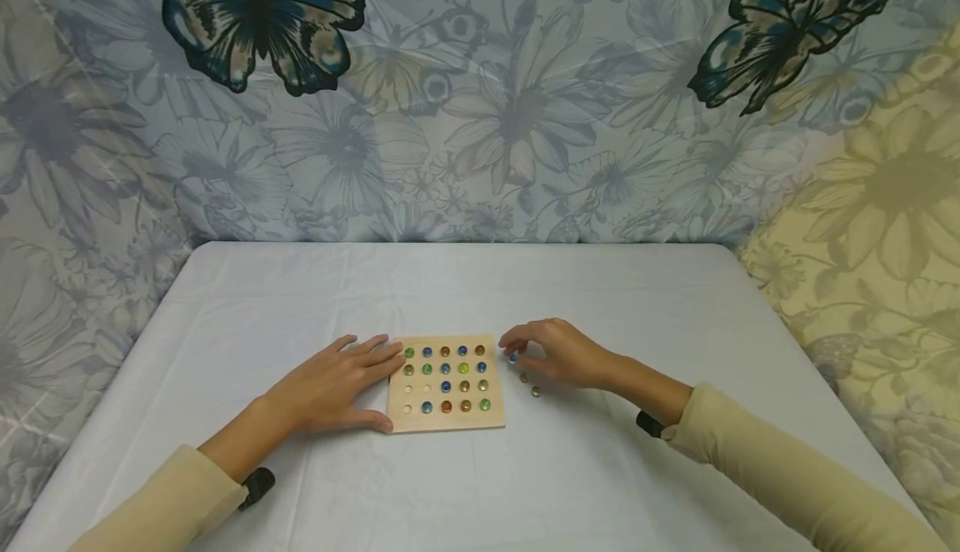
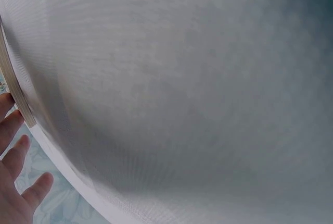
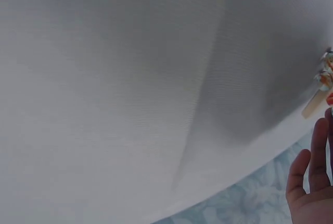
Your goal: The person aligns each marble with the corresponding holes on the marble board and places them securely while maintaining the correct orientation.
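A flat wooden board (image 1: 450, 429) lies on the table, its rows of hollows filled with coloured glass marbles; three hollows at its lower left are bare. My left hand (image 1: 330, 389) rests along the board's left edge, fingers spread, fingertips at the upper corner and thumb at the lower one. The left wrist view shows those fingertips against the board's side (image 2: 15, 91). Just right of the board, my right hand (image 1: 566, 353) pinches a blue marble (image 1: 512, 358) between thumb and forefinger, close over the cloth. Two more marbles, one amber-green (image 1: 523, 378) and one amber (image 1: 535, 391), lie below it.
A white cloth (image 1: 465, 285) covers the table. Patterned fabric (image 1: 525, 143) with flowers and butterflies hangs behind and at both sides. Dark wrist devices (image 1: 258, 485) show at both sleeve cuffs.
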Demonstrator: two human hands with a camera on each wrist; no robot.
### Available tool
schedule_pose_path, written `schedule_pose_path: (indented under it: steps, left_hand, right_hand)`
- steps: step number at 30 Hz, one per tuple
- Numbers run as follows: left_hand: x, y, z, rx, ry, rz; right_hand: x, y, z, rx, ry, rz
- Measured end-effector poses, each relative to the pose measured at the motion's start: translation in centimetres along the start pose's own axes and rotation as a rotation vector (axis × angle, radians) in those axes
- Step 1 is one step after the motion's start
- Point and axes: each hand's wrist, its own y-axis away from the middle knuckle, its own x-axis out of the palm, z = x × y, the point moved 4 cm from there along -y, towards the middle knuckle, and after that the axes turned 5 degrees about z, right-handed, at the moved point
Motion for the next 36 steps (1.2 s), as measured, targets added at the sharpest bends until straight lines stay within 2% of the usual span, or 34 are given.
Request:
schedule_pose_path:
  steps: [7,23,36]
  left_hand:
    - [0.0,0.0,-0.1,-0.003,0.010,0.011]
    - [0.1,0.0,0.0,-0.025,0.020,0.026]
    - [-0.1,0.0,-0.1,-0.015,0.033,0.020]
  right_hand:
    - [0.4,-1.1,1.1,-0.063,-0.025,-0.009]
    - [1.5,-3.3,3.7,-0.104,-0.084,0.018]
    - [2.8,-5.1,6.2,-0.152,-0.016,0.052]
